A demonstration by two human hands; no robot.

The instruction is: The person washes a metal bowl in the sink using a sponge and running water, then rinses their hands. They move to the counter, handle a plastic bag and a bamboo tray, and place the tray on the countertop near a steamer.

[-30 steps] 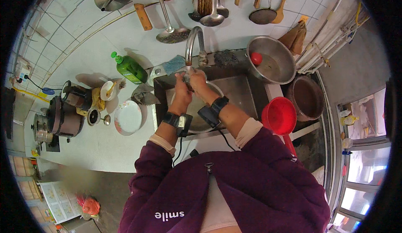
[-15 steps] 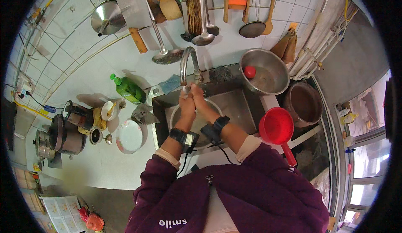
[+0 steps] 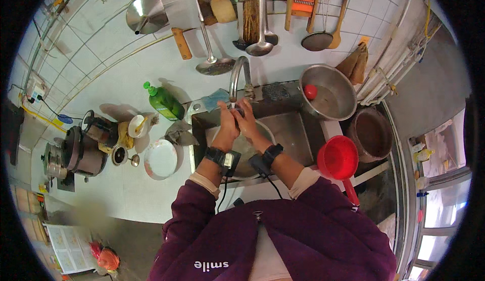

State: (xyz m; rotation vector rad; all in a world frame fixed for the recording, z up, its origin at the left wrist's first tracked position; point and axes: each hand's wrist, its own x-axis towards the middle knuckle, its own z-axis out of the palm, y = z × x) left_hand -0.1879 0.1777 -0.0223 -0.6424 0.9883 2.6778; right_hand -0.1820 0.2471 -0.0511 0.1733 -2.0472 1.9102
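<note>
Under the curved metal faucet (image 3: pixel 236 76), my left hand (image 3: pixel 227 124) and my right hand (image 3: pixel 247 126) are close together over the sink (image 3: pixel 298 132). Both have their fingers curled in around a small dark thing (image 3: pixel 240 111) at the faucet's mouth. Most of it is covered by my fingers, so its kind cannot be made out. Below my wrists, a round basin (image 3: pixel 271 131) sits in the sink, partly hidden by my forearms. Dark straps with small boxes and cables are around both wrists.
Right of the sink are a metal bowl (image 3: pixel 339 91) with a red ball-shaped thing (image 3: pixel 310 92), a red dipper (image 3: pixel 337 155) and a brown pot (image 3: pixel 371 134). Leftward stand a green pump bottle (image 3: pixel 165 102), a white plate (image 3: pixel 160 158) and a rice cooker (image 3: pixel 86 154). Utensils hang above.
The whole view has shifted, so the scene sits slightly farther right. My hands have turned and parted a little at the fingers under the faucet, and a dark thing now shows between them.
</note>
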